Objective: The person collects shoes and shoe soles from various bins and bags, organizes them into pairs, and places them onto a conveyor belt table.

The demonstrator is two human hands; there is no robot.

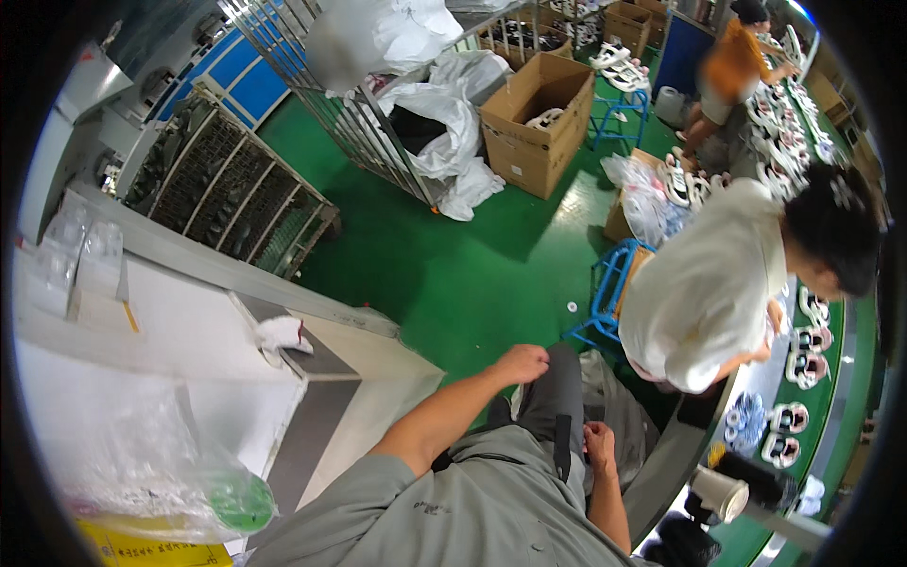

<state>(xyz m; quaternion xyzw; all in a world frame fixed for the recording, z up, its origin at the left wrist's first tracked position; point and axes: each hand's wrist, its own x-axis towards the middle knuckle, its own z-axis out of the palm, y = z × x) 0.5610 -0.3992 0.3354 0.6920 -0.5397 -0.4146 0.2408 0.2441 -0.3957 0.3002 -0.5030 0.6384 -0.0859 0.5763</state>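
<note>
My left hand (pixel 521 364) is curled into a loose fist beside my dark grey trouser leg (pixel 556 392), and nothing shows in it. Lower down on the other side, my right hand (pixel 598 442) has its fingers bent in, close to my thigh. No object can be seen in that hand either. Behind it, a greyish plastic bag (pixel 614 402) hangs or lies beside the workbench. My grey-green shirt (pixel 482 501) fills the lower middle of the view.
At right a person in a white top (pixel 704 283) leans over a conveyor carrying several shoes (pixel 808 369). A blue stool (pixel 605 298) stands behind them. Further off are a cardboard box (pixel 537 123), a metal cage cart (pixel 326 90) and another person in orange (pixel 735 61). A white counter (pixel 189 331) borders the left.
</note>
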